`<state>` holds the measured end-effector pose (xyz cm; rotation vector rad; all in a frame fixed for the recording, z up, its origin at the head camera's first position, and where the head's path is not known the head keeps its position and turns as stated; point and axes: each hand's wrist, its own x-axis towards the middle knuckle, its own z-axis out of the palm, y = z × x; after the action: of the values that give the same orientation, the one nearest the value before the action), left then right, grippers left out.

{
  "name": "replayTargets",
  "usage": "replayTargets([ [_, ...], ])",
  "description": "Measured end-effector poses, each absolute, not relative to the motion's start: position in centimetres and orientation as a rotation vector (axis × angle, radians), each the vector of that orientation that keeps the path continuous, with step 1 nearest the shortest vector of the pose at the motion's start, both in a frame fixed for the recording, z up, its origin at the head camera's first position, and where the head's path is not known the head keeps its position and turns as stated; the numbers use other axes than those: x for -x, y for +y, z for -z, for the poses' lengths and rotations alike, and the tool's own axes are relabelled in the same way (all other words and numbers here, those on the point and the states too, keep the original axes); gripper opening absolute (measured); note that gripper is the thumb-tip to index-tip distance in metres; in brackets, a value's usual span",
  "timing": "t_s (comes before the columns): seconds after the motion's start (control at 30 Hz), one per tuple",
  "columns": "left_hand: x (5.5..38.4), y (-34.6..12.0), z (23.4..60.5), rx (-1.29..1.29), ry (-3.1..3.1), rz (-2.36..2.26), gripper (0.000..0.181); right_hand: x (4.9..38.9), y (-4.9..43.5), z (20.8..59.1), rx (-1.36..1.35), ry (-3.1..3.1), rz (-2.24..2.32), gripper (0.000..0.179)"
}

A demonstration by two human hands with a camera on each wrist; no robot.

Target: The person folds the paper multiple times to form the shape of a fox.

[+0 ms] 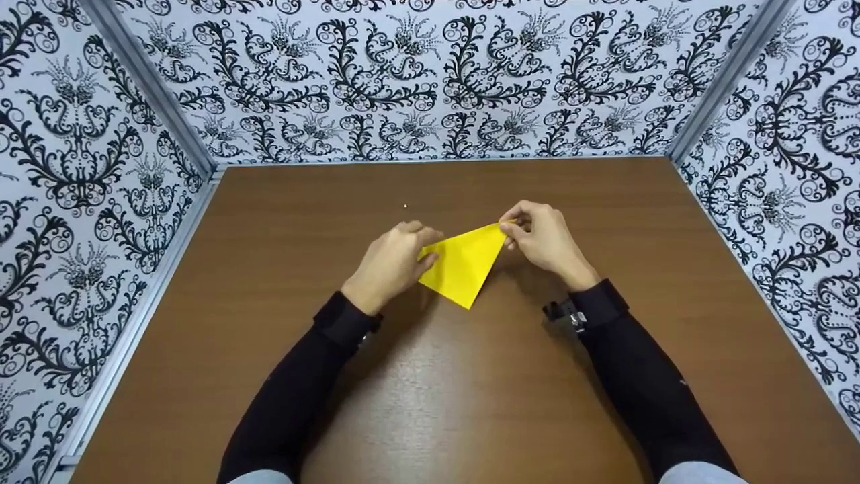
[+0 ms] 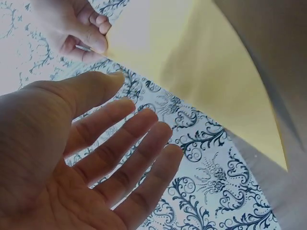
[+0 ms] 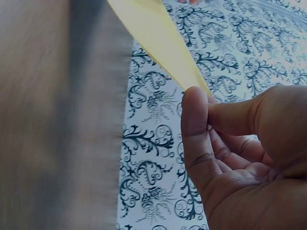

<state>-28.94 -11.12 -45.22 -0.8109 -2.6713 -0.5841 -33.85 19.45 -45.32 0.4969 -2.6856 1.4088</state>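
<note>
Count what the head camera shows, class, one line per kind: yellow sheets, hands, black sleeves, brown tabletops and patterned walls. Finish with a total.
Yellow sheet: 1
Hands: 2 (left hand, right hand)
Black sleeves: 2 (left sleeve, right sleeve)
Brown tabletop: 1
Patterned walls: 3 (left wall, back wall, right wall)
Total: 9

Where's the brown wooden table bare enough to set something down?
Bare table lies left of the black-sleeved left forearm, right of the black-sleeved right forearm, and between the two. Crowded: mid-table, where the right hand pinches the pointed yellow paper sheet and the left hand is close by.
</note>
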Motion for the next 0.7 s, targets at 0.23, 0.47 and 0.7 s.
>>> replayTargets([
  [0.23,30.0,-10.3,43.6,0.753,-2.661,0.625,0.036,33.0,19.0,44.2,-0.543,-2.566,-1.503,0.011],
  [0.47,31.0,-10.2,42.7,0.713,-2.651,0.700,0.032,32.5,18.7,43.3,-0.581,-2.421,-1.626,0.010],
  [0.7,31.4,-10.5,43.0,0.705,-2.579,0.713,0.026,32.4,18.9,43.1,-0.587,-2.369,-1.678,0.012],
])
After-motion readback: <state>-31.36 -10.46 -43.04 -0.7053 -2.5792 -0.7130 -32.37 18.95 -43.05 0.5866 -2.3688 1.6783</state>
